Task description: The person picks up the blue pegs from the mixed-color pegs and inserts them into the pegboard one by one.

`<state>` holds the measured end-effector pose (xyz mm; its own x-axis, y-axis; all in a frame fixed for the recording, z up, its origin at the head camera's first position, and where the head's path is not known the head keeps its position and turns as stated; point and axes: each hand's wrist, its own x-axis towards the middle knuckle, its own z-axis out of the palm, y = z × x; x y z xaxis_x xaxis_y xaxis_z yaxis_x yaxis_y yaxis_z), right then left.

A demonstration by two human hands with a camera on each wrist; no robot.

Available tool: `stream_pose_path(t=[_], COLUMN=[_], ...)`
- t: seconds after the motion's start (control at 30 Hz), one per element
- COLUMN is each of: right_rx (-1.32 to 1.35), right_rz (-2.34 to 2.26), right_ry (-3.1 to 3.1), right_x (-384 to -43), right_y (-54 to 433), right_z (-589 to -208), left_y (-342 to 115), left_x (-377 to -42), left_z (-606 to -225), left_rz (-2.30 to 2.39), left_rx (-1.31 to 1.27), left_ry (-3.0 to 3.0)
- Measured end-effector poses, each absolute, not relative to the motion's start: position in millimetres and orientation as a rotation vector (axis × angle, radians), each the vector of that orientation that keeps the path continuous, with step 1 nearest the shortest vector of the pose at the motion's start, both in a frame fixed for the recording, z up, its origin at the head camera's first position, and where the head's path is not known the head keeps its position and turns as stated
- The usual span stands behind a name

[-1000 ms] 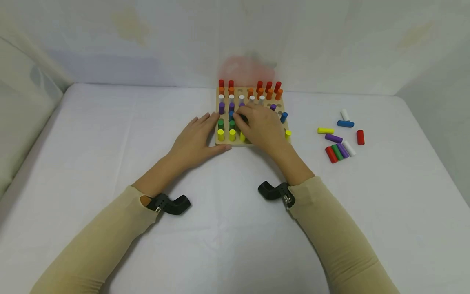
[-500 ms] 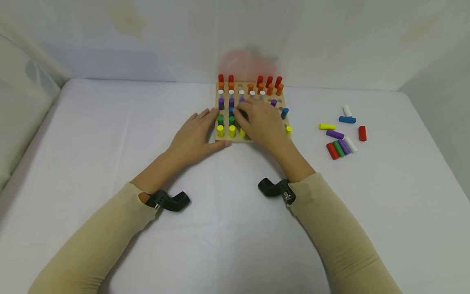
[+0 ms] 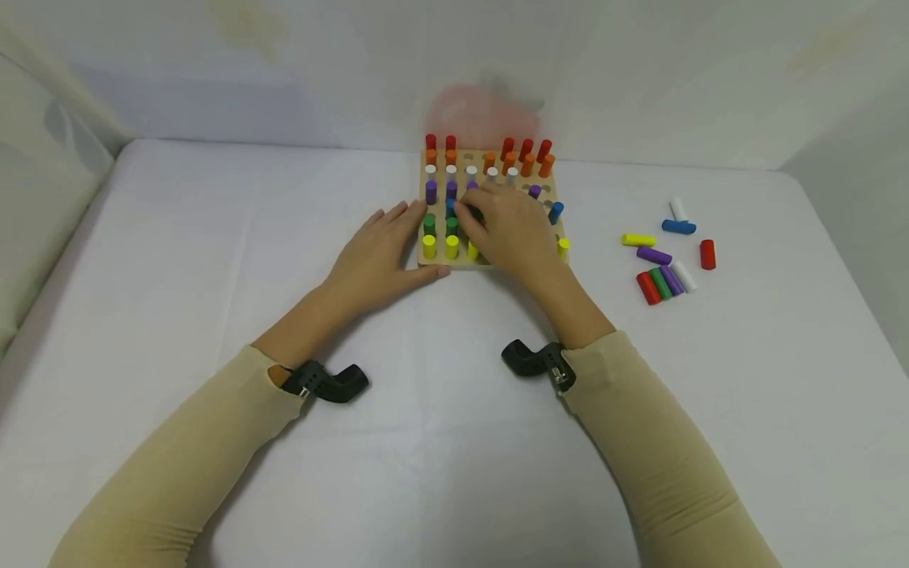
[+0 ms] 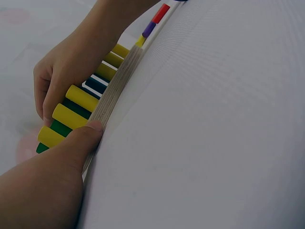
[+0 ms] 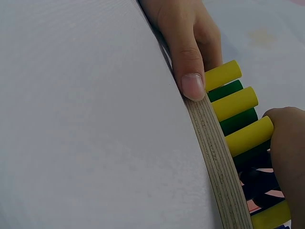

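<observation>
A wooden pegboard (image 3: 465, 266) stands at the back of the table, filled with rows of coloured pegs. At its left side rests my left hand (image 3: 376, 256), fingers extended along the edge and thumb (image 5: 193, 86) against the front edge. My right hand (image 3: 514, 229) reaches over the board from the right. Its thumb and index finger pinch a blue peg (image 3: 450, 207) in the second column, between a purple peg (image 3: 451, 190) and a green peg (image 3: 452, 226). The right hand covers much of the board's middle and front right.
Loose pegs lie on the white tablecloth to the right, among them a yellow peg (image 3: 637, 240), a blue peg (image 3: 678, 227) and a red peg (image 3: 707, 254). A white draped wall (image 3: 319, 71) rises right behind the board.
The scene has shifted slightly upward in the head view. Both hands keep their places at the board, the right one still at the blue peg.
</observation>
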<state>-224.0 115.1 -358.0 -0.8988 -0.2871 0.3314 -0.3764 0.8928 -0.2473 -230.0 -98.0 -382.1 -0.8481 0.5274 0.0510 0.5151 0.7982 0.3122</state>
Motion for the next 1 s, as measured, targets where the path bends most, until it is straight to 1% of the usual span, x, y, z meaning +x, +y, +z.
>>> stream_pose_path(t=[1.0], right_rx=[0.475], right_rz=[0.427], right_ry=[-2.801], right_x=[-219.5], right_y=[114.2], right_z=[-350.5], left_y=[-98.9], left_x=[-226.5], left_z=[-376.0], left_rz=[0.481], left_rx=[0.849], left_ry=[2.932])
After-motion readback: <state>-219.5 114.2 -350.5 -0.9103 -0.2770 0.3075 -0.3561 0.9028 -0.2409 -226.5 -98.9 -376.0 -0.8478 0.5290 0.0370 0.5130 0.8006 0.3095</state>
